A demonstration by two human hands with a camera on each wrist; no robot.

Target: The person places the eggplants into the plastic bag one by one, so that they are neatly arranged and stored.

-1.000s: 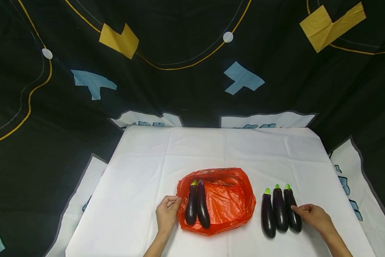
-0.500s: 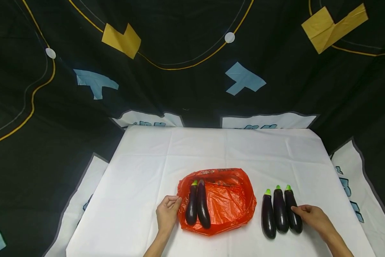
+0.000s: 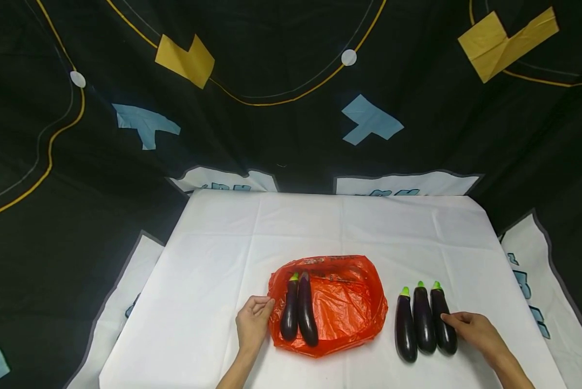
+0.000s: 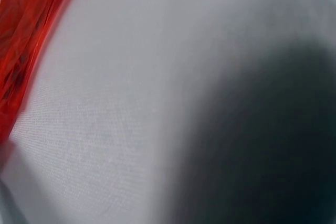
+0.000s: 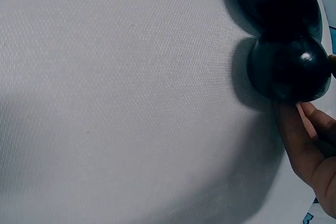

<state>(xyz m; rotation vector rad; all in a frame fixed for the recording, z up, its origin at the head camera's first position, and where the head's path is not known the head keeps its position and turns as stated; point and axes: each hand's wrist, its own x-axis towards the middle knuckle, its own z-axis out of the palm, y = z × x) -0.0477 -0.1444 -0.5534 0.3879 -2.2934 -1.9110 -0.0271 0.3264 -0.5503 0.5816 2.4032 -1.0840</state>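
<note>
A red plastic bag (image 3: 346,308) lies spread on the white table (image 3: 291,227), with two dark eggplants (image 3: 289,316) (image 3: 306,313) side by side on its left part. My left hand (image 3: 254,324) pinches the bag's left edge. In the left wrist view, part of the bag (image 4: 23,30) shows at upper left. To the right of the bag, three eggplants (image 3: 405,329) (image 3: 424,321) (image 3: 444,324) lie in a row, green ends away from me. My right hand (image 3: 478,332) holds the rightmost one, also seen as a dark eggplant (image 5: 289,69) with fingers (image 5: 296,140) against its side.
A black cloth (image 3: 271,146) with yellow lines and blue and yellow patches hangs behind the table. Its white border (image 3: 407,183) runs along the far edge. A dark blur (image 4: 273,156) covers the right side of the left wrist view.
The head view has shifted very slightly. Both hands, the bag and the eggplants keep their places on the table.
</note>
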